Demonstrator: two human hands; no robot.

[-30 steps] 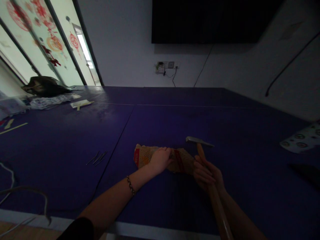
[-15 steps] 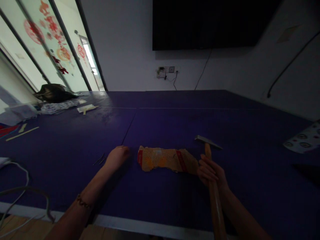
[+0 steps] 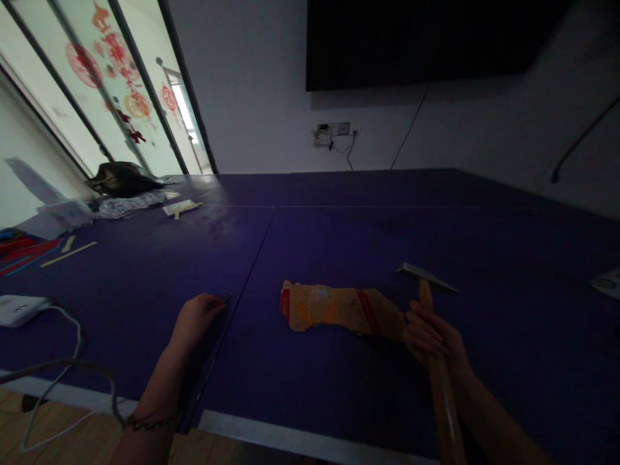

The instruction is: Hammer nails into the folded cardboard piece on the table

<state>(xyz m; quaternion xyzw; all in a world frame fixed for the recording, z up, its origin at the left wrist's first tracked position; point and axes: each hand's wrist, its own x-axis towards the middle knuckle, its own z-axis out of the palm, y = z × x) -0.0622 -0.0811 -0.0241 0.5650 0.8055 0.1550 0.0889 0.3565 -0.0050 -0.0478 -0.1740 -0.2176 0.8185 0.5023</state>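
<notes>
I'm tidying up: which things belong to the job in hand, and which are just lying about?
Likely the job's: hammer in the right hand; cardboard piece; thin metal pieces at the left hand.
Apparently lying about: dark bag; long yellow strip; white corded device.

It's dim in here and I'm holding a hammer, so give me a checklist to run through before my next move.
1. Right hand closed around the metal-headed hammer's wooden handle: ok.
2. Brown, red-banded cardboard piece resting on the dark purple table: ok.
3. Left hand off the cardboard piece: ok.
4. Right hand clear of the cardboard piece: cannot tell; they meet in this view.
5. Thin grey metal pins held firmly in the left fingers: cannot tell; only small ends show.
6. White cable clear of the left hand: ok.
</notes>
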